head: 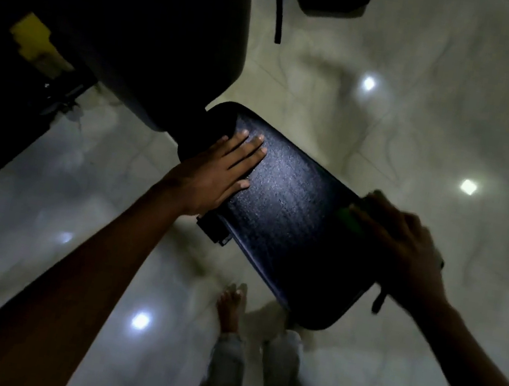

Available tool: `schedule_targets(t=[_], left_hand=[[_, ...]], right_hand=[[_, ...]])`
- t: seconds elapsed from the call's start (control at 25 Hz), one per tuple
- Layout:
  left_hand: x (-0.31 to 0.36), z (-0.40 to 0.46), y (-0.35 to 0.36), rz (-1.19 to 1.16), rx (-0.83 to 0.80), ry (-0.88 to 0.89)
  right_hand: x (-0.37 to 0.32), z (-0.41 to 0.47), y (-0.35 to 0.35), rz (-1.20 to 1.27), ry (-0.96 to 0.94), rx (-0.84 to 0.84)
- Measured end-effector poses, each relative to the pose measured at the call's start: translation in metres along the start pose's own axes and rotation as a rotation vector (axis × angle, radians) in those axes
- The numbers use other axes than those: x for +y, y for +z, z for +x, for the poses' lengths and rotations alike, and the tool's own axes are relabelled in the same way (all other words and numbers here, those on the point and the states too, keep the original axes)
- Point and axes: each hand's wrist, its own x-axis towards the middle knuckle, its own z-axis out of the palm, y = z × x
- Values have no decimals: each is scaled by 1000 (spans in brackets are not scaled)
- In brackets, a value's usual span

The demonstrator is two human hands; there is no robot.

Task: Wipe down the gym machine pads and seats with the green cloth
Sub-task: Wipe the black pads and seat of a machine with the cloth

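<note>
Seat pad [280,210]: left hand [216,173] flat, fingers straight, at left edge; right hand [398,245], blurred, presses green cloth [348,215] at right edge.

Dim, wide-angle view; glare spots on the floor [424,119], right hand [404,246] motion-blurred.

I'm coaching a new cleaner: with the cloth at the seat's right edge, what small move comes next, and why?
Probably sweep the right hand and green cloth leftward across the seat. The cloth sits at the right edge, the middle lies bare, and the left hand rests flat, steadying the seat.
</note>
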Motion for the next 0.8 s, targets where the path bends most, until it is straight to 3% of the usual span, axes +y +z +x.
schedule_targets(t=[0.08, 0.16, 0.28, 0.36, 0.44, 0.6, 0.64, 0.76, 0.8], left_hand=[[-3, 0, 0, -20, 13, 10], [-2, 0, 2, -38, 35, 10], [0, -3, 4, -104, 46, 0], [-2, -4, 2, -105, 41, -6], [1, -3, 1, -119, 43, -7], [4, -5, 2, -132, 57, -42], [2, -5, 2, -124, 56, -44], [0, -3, 1, -154, 36, -32], [0, -3, 1, -167, 37, -33]], right_hand=[[3, 17, 5, 8, 217, -7], [-25, 5, 8, -17, 278, 54], [-83, -53, 18, -19, 71, 78], [-75, -53, 14, -39, -146, 51], [-49, -25, 8, -52, -199, 18], [-71, 0, 14, 20, 153, 108], [-90, -11, 21, 26, 92, 112], [-110, -40, 24, -8, -372, -17], [-105, -31, 22, -10, -446, -39]])
